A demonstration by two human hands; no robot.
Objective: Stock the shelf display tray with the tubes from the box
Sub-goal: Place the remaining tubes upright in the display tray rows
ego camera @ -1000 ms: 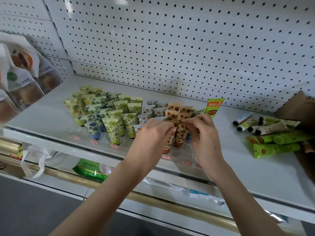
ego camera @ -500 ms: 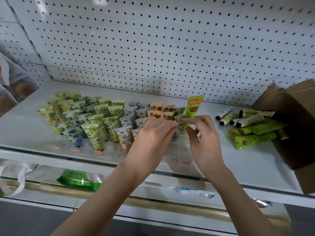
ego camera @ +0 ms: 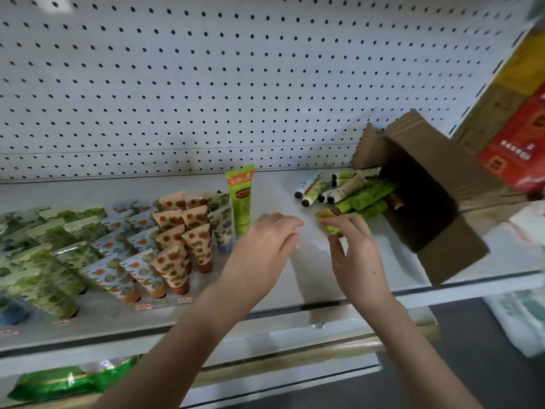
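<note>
Fingers (ego camera: 284, 221) of left hand (ego camera: 261, 250) and right hand (ego camera: 358, 261) hang loose over white shelf (ego camera: 277, 187).

Pegboard (ego camera: 206, 84) ahead of you: white, black dot holes. Shelf (ego camera: 277, 187): white. On your left, green tubes (ego camera: 53, 261): pale green, darker leaf print. Next right, blue tubes (ego camera: 118, 273): pale blue, orange fruit print, orange caps. Peach tubes (ego camera: 188, 228): peach, brown-orange spots, brown caps. Tall tube (ego camera: 240, 199): lime, orange band at top. Loose tubes (ego camera: 348, 188), far right: lime, some cream with black caps. Box (ego camera: 460, 255): brown. Pack (ego camera: 519, 143), far right: red. Bag (ego camera: 67, 382), near left: green.
</note>
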